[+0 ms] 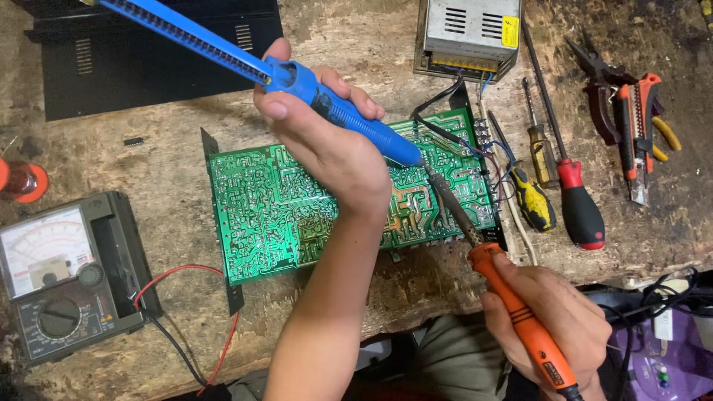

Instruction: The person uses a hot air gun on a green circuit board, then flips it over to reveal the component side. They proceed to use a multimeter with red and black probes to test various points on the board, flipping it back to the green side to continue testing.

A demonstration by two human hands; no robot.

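Observation:
A green circuit board (260,215) lies solder side up on a worn wooden bench. My left hand (323,130) grips a blue desoldering pump (349,119), its nozzle pointing down at the board's right part. My right hand (553,315) holds an orange-handled soldering iron (520,319); its dark tip (445,197) rests on the board close to the pump's nozzle. My left forearm crosses the board's lower middle.
An analog multimeter (67,275) with red and black leads sits at the left. A metal power supply box (468,33) stands behind the board. Screwdrivers (579,208), pliers and cutters (639,119) lie at the right. A black panel (148,52) lies at the back left.

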